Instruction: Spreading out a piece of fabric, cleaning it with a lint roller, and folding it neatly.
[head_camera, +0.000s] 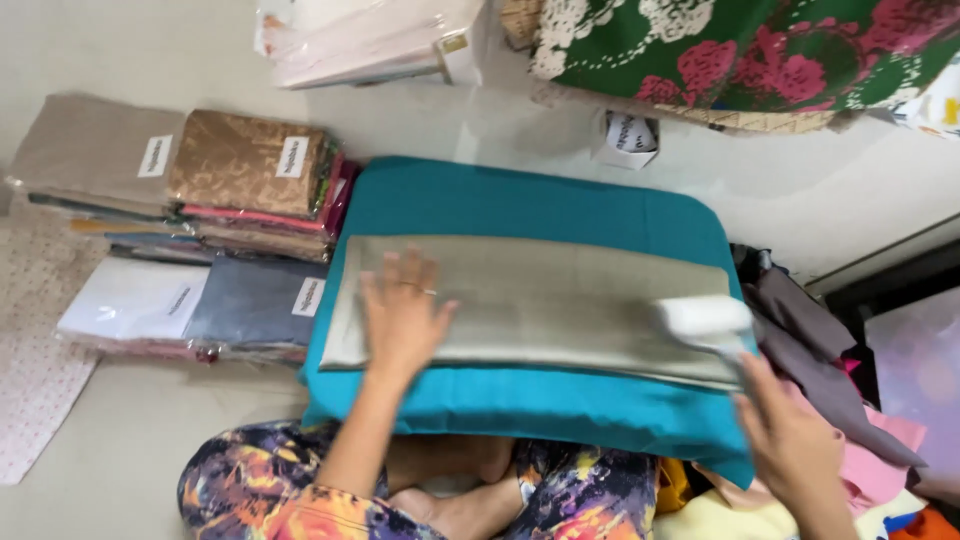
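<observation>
Left hand (402, 312) lies flat, open on beige folded cloth (560, 300); right hand (795, 440) grips white iron (705, 320)

Fabric shop floor: stacked packaged cloth (190, 200), loose garments (830, 400)

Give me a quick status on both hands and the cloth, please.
Left hand flat on folded beige cloth. Right hand gripping white iron on cloth's right end. Nothing else on it.

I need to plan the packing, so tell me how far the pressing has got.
Done: wrapped stacks of folded cloth lie on the floor. In hand: the left hand flattens a beige cloth on the teal pad; the right hand holds a white iron on it. Left: loose clothes heaped alongside.
</observation>
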